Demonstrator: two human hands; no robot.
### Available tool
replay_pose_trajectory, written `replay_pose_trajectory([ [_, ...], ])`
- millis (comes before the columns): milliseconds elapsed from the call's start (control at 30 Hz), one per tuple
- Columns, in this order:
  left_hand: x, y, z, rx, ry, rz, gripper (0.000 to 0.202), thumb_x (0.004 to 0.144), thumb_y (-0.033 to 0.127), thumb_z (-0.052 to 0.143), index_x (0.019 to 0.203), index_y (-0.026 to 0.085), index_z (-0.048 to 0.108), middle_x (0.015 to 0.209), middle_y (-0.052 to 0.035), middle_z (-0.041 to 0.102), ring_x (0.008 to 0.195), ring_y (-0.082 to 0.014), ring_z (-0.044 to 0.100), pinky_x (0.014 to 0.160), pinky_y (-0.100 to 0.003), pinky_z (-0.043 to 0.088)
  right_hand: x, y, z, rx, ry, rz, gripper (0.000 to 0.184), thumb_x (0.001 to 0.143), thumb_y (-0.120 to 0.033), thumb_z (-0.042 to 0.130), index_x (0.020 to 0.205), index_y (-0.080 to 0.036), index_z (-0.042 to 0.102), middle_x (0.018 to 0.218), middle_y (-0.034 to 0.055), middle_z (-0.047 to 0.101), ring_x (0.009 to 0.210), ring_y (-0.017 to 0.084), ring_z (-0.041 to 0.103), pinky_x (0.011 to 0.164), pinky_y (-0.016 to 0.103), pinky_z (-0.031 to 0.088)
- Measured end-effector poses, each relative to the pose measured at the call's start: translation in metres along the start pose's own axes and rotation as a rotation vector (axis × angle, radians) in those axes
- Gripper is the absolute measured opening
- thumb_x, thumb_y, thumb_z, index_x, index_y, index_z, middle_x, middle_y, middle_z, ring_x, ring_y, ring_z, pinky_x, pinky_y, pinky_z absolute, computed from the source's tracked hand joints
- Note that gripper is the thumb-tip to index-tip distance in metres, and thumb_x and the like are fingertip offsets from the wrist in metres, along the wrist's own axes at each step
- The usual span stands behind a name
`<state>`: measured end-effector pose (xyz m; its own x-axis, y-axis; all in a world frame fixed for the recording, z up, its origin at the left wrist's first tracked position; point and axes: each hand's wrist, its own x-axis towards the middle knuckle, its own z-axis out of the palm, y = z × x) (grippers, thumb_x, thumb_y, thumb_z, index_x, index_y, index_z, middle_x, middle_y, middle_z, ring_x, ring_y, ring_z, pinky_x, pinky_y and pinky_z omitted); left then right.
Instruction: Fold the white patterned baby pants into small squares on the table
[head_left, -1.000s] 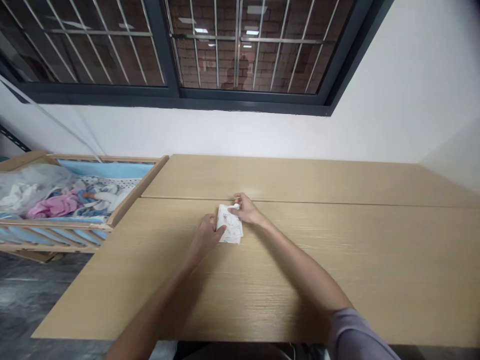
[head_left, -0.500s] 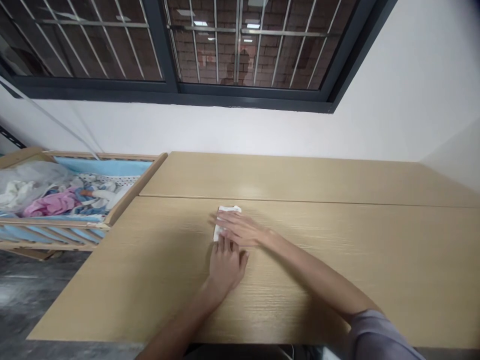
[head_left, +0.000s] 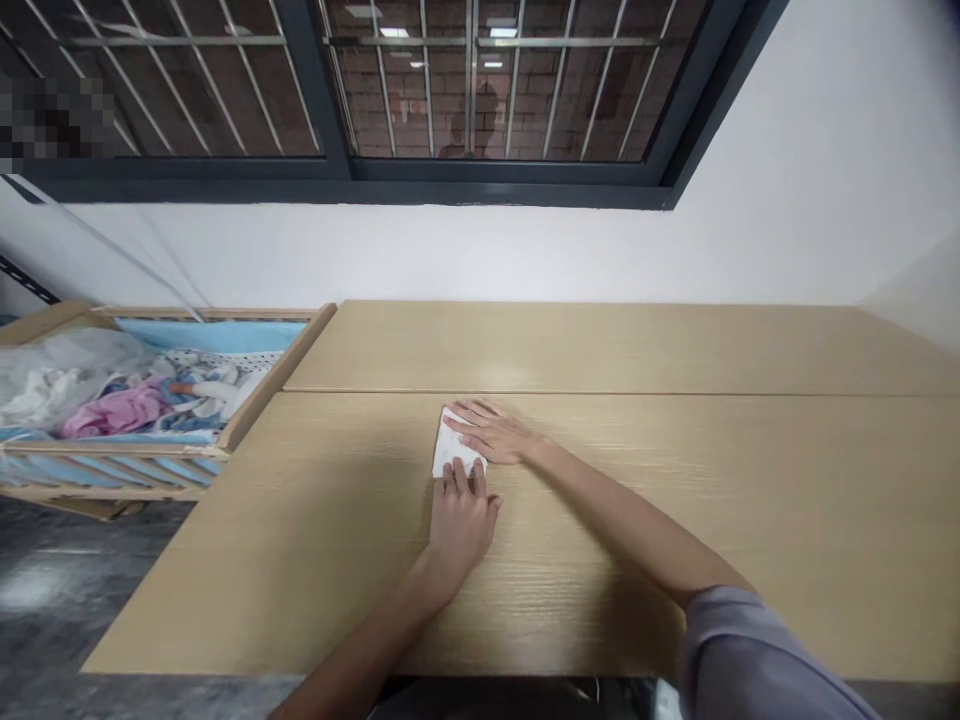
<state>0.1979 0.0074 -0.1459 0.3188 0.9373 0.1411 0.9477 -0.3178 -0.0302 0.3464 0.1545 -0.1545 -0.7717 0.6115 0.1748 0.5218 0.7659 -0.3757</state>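
The white piece [head_left: 452, 440], paper or cloth, too small to tell, lies flat on the bench [head_left: 637, 510], just on the near side of the seam [head_left: 637, 393] that runs across the wood. The left hand [head_left: 461, 525], farther to the near side of the seam, reaches toward it palm down; its fingers are extended and a little apart, the tips resting on the piece's near edge, the thumb out to one side. They grip nothing, and seem set there to keep that edge from lifting or sliding.

The right hand [head_left: 499, 435] lies close to the near side of the seam, coming in from the side, its fingers long and spread over the piece's far and right part. They too are open, with no pinch; where its thumb sits cannot be told. Laid out like this, they probably spread the pressure, and the hard bench gives both hands something to press against.

Past the seam's left end stands a crib [head_left: 281, 375] holding crumpled cloths [head_left: 120, 410], well apart from the hands. Beyond the seam rises a white wall [head_left: 510, 250].
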Motion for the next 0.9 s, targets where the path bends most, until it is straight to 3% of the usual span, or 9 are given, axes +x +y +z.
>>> replay_pose_trajectory([
  [133,0.001,-0.01,-0.005,-0.074,0.02,0.004,0.053,0.097,0.038,0.054,0.144,0.014,0.05,0.142,-0.0249,0.054,0.131,-0.0394,0.052,0.102,-0.05,0.044,-0.002,0.0,0.007,0.081,0.036,0.054,0.057,0.106,-0.05,0.029,0.16,-0.034,0.021,0.168,-0.0011,0.015,0.156,0.022,0.009,0.127,0.048,0.004],
  [233,0.007,-0.029,-0.014,-0.14,0.003,-0.049,0.046,0.099,0.04,0.05,0.141,0.023,0.052,0.137,-0.0144,0.06,0.124,-0.0288,0.057,0.103,-0.042,0.043,-0.006,0.004,0.004,0.215,0.178,0.21,0.063,0.105,-0.054,0.025,0.162,-0.027,0.016,0.168,0.0059,0.017,0.156,0.024,0.012,0.126,0.049,0.01],
  [300,0.015,-0.044,-0.021,-0.12,-0.014,-0.154,0.043,0.1,0.043,0.044,0.136,0.022,0.055,0.13,-0.0131,0.064,0.117,-0.0269,0.06,0.1,-0.04,0.043,-0.008,0.008,0.001,0.278,0.348,0.336,0.066,0.104,-0.054,0.031,0.161,-0.022,0.023,0.165,0.0124,0.027,0.153,0.027,0.022,0.123,0.051,0.017],
  [400,0.033,-0.063,-0.025,-0.04,-0.047,-0.271,0.048,0.1,0.046,0.036,0.117,0.012,0.065,0.114,-0.0206,0.069,0.109,-0.0347,0.062,0.096,-0.048,0.042,-0.009,0.013,0.0,0.327,0.521,0.44,0.06,0.099,-0.048,0.049,0.15,-0.018,0.044,0.142,0.0168,0.053,0.136,0.029,0.045,0.116,0.049,0.031],
  [533,0.06,-0.072,-0.022,-0.026,-0.126,-0.261,0.052,0.099,0.051,0.036,0.105,0.01,0.067,0.111,-0.0236,0.071,0.109,-0.0376,0.063,0.096,-0.05,0.04,-0.006,0.005,0.003,0.317,0.468,0.44,0.04,0.091,-0.039,0.064,0.124,-0.018,0.064,0.117,0.0117,0.06,0.119,0.026,0.053,0.108,0.044,0.038],
  [667,0.07,-0.065,-0.026,-0.083,-0.208,-0.206,0.043,0.099,0.046,0.038,0.109,0.012,0.063,0.108,-0.0193,0.073,0.105,-0.0316,0.067,0.091,-0.042,0.044,-0.001,-0.018,0.004,0.248,0.433,0.544,0.033,0.084,-0.033,0.072,0.112,-0.019,0.064,0.116,0.0091,0.056,0.115,0.025,0.05,0.103,0.044,0.038],
  [767,0.049,-0.065,-0.047,-0.119,-0.237,-0.18,0.035,0.099,0.04,0.039,0.109,0.013,0.06,0.102,-0.0165,0.074,0.099,-0.0288,0.069,0.086,-0.038,0.045,-0.001,-0.049,0.004,0.264,0.426,0.57,0.022,0.08,-0.025,0.07,0.099,-0.018,0.061,0.106,0.0064,0.058,0.105,0.023,0.052,0.095,0.039,0.041],
  [900,-0.021,-0.086,-0.1,-0.177,-0.249,-0.121,0.032,0.098,0.042,0.037,0.097,0.021,0.06,0.093,-0.0097,0.074,0.088,-0.026,0.069,0.076,-0.034,0.042,-0.008,-0.12,0.003,0.551,0.351,0.469,0.015,0.077,-0.022,0.065,0.086,-0.02,0.053,0.08,-0.002,0.054,0.074,0.015,0.05,0.067,0.027,0.039],
])
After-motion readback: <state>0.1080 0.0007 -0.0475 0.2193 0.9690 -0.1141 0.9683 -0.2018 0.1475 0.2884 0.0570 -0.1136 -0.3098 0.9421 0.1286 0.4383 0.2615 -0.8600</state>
